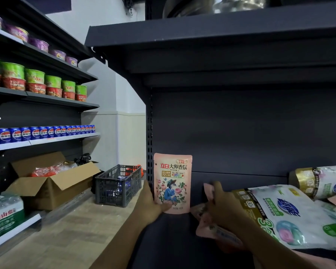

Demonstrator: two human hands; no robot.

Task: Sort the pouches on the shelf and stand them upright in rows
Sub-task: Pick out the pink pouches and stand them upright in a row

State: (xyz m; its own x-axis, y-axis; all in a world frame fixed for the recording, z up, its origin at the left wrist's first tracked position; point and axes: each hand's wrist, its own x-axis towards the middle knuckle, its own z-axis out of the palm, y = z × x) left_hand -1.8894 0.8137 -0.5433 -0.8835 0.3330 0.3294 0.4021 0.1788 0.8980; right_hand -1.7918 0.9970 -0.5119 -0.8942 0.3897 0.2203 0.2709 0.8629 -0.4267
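Dark metal shelving unit (241,133) fills the centre and right of the view, with a plain back panel and a slotted upright along its left edge; its lower board (175,239) carries the pouches. A second shelving unit (47,102) runs along the left wall, bearing rows of purple-lidded cups (39,44), green-and-red cups (35,81) and blue cans (43,132). An open cardboard box (52,183) sits below these, with a wrapped pack of bottled water (5,214) nearer the viewer and a dark plastic crate (117,186) beside the box on the pale floor (66,230).

Large white refill pouches (291,214), printed in green and blue with gold tops, lie flat in a loose heap at the right end of the board; a further one (322,181) lies behind them.

A pink pouch (172,184), printed with flowers and a figure in blue, stands upright at the left end of the board, near the slotted upright. The left hand (153,202) grips its lower left corner, thumb across the front face.

The right hand (221,204) reaches in just right of the standing pouch, well forward of the back panel, with its fingers curled over further pink pouches (208,228) that lie flat and partly overlapped; it appears to pinch the upper one, though its fingertips are hidden behind the pack edge.
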